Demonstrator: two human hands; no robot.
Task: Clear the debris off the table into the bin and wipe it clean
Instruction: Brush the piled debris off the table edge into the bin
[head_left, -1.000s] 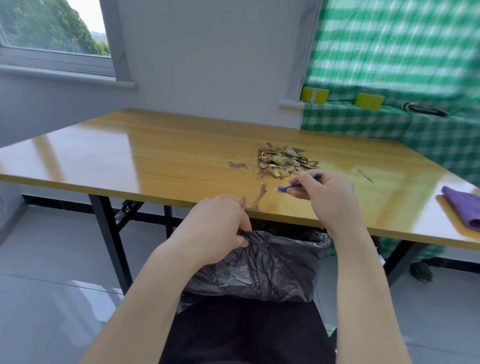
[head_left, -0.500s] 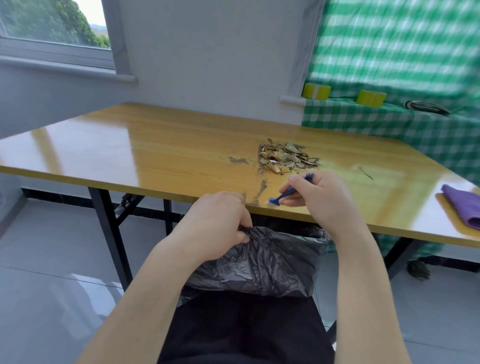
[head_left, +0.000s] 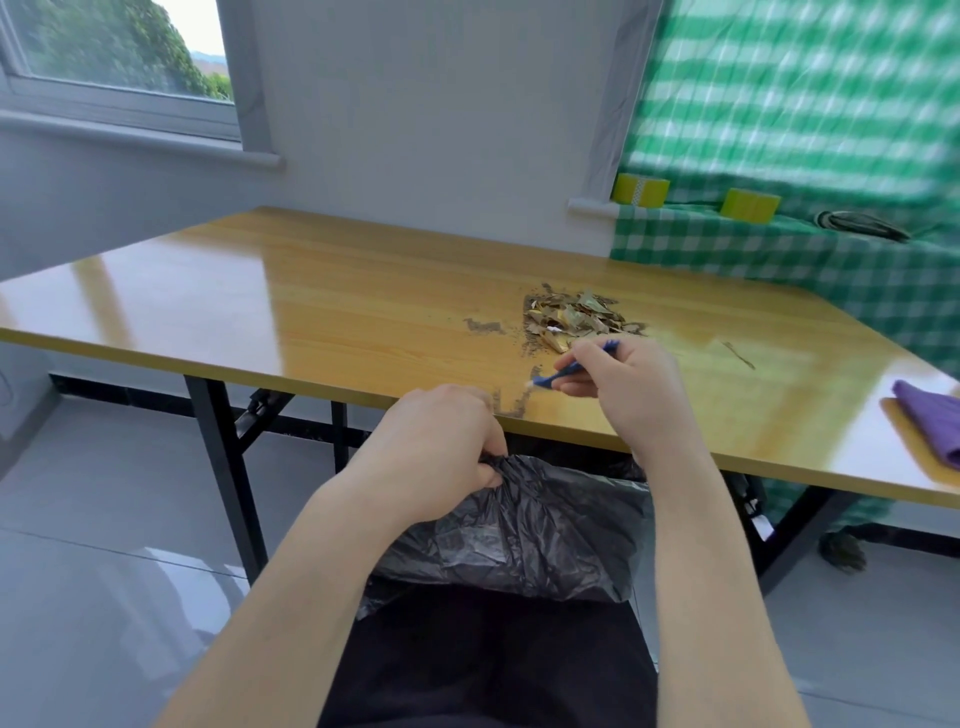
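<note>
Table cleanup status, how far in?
Early. Done: little; only a dust trail running to the table edge hints at some sweeping. In hand: right hand holds a blue brush by that trail, left hand grips the bin bag below the edge. Left: the debris pile, a stray twig, and wiping; purple cloth lies untouched.

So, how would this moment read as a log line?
left hand: grips bin bag | right hand: holds blue brush near table edge | debris pile: on table | purple cloth: untouched
</note>
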